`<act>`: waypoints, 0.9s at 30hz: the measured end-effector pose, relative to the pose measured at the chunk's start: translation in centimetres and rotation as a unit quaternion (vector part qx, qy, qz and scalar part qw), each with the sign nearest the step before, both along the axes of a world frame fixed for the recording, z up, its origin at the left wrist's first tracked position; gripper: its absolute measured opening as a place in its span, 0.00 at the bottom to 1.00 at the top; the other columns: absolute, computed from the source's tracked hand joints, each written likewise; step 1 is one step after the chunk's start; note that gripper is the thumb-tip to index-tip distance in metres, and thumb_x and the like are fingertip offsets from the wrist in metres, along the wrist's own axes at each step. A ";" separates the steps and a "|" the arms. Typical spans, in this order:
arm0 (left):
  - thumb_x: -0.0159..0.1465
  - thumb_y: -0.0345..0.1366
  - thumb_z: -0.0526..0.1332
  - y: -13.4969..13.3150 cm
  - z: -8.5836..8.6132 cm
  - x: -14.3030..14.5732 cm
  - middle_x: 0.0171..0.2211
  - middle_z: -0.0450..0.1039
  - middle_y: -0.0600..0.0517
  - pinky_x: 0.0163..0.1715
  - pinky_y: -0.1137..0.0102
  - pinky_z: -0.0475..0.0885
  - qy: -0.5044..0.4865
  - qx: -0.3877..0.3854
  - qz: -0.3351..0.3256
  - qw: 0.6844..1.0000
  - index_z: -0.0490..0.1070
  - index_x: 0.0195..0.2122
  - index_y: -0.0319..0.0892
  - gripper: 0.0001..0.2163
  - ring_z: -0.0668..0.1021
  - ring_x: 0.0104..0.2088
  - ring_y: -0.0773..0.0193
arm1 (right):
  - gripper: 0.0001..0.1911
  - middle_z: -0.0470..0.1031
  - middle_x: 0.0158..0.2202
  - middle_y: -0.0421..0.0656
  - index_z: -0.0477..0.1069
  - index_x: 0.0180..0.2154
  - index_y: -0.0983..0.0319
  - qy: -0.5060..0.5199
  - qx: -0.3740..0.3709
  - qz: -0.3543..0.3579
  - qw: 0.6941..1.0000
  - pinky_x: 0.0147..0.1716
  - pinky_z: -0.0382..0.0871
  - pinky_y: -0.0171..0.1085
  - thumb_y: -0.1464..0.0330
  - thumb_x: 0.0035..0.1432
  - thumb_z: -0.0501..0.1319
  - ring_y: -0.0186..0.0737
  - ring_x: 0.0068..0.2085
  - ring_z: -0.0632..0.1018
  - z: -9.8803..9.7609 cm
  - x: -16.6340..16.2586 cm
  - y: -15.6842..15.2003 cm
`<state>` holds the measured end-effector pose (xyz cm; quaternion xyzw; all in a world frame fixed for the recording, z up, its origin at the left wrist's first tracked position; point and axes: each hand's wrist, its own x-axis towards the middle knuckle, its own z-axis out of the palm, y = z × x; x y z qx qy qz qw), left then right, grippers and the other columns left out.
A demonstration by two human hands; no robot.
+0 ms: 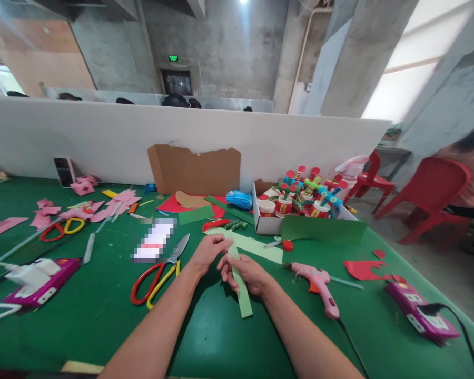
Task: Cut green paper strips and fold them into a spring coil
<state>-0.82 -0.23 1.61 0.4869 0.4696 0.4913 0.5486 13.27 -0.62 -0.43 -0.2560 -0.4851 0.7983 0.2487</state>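
A light green paper strip (244, 300) runs between my two hands over the table, its lower end sticking out toward me. My left hand (211, 252) pinches the strip near its upper end. My right hand (247, 271) grips it around the middle, fingers curled beneath. Just beyond lies another light green paper piece (260, 248) on the table. Left of my left hand rest scissors (158, 279) with one red and one yellow handle. A pink hot glue gun (316, 287) lies to the right of my right hand.
A white box (266, 225) of colourful crafted figures stands at the back right. Purple power strips (43, 284) sit at both sides, with cords. Pink paper scraps (8, 227) lie at left, red paper (363, 270) at right. A white partition (110, 137) borders the far edge.
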 end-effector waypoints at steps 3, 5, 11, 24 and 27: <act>0.49 0.49 0.67 -0.2 0.2 0.0 0.15 0.60 0.59 0.15 0.75 0.54 0.005 0.018 0.009 1.000 0.63 0.18 0.39 0.19 0.62 0.14 0.75 | 0.22 0.73 0.24 0.38 0.68 0.35 0.63 0.008 0.019 -0.059 0.998 0.18 0.65 0.29 0.50 0.49 0.64 0.28 0.19 0.71 0.2 -0.1 0.1; 0.50 0.49 0.66 -0.2 0.4 0.0 0.15 0.61 0.58 0.16 0.75 0.56 0.002 0.028 0.000 1.000 0.65 0.20 0.39 0.18 0.64 0.14 0.73 | 0.23 0.74 0.25 0.38 0.68 0.36 0.62 0.012 0.040 -0.101 0.994 0.20 0.68 0.31 0.49 0.48 0.64 0.29 0.21 0.72 0.3 -0.2 0.2; 0.50 0.49 0.66 -0.3 0.9 0.2 0.15 0.61 0.58 0.19 0.75 0.57 -0.010 0.057 0.007 0.998 0.66 0.20 0.39 0.18 0.64 0.17 0.73 | 0.24 0.72 0.22 0.37 0.68 0.32 0.62 -0.020 0.086 -0.131 0.987 0.17 0.66 0.30 0.47 0.50 0.61 0.28 0.18 0.70 0.1 -0.4 0.4; 0.52 0.49 0.65 -0.3 1.1 0.1 0.13 0.61 0.57 0.21 0.73 0.59 -0.005 0.059 0.037 0.998 0.72 0.22 0.38 0.17 0.64 0.17 0.71 | 0.26 0.72 0.20 0.37 0.69 0.32 0.64 -0.044 0.077 -0.127 0.988 0.16 0.64 0.29 0.46 0.48 0.61 0.27 0.16 0.68 0.5 -0.5 0.1; 0.51 0.49 0.66 -0.2 0.9 0.2 0.14 0.62 0.57 0.21 0.73 0.59 0.008 0.047 0.037 0.998 0.72 0.22 0.38 0.16 0.64 0.17 0.71 | 0.25 0.72 0.20 0.37 0.69 0.31 0.64 -0.041 0.078 -0.130 0.988 0.16 0.64 0.29 0.47 0.49 0.62 0.27 0.16 0.68 0.4 -0.5 0.1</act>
